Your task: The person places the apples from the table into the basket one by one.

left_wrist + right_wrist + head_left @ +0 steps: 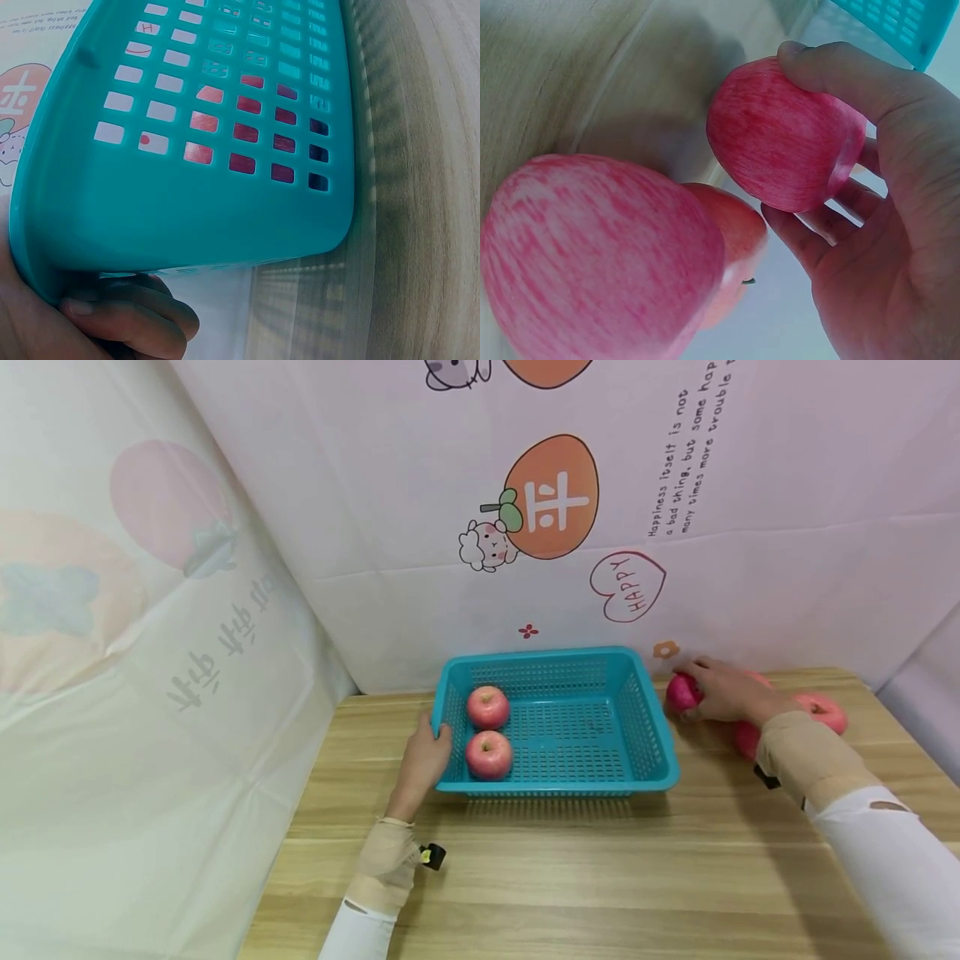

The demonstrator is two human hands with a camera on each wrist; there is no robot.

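A blue-green plastic basket (pixel 551 789) stands on the table with two pink-red apples (pixel 488 707) (pixel 489 755) at its left end. My left hand (pixel 426 758) grips the basket's left rim; in the left wrist view its fingers (pixel 135 319) curl under the rim. To the right of the basket, my right hand (pixel 723 689) holds a darker red apple (pixel 784 135) between thumb and fingers. Close beside that hand are more apples, a large pink one (pixel 604 255) and another with a stem (pixel 735 240), partly hidden by the hand and forearm in the head view.
The wooden table (pixel 570 877) reaches back to a white printed cloth (pixel 405 610). A second cloth (pixel 150 793) hangs along the left side. One pink apple (pixel 823 713) lies near the table's right side, behind my right forearm.
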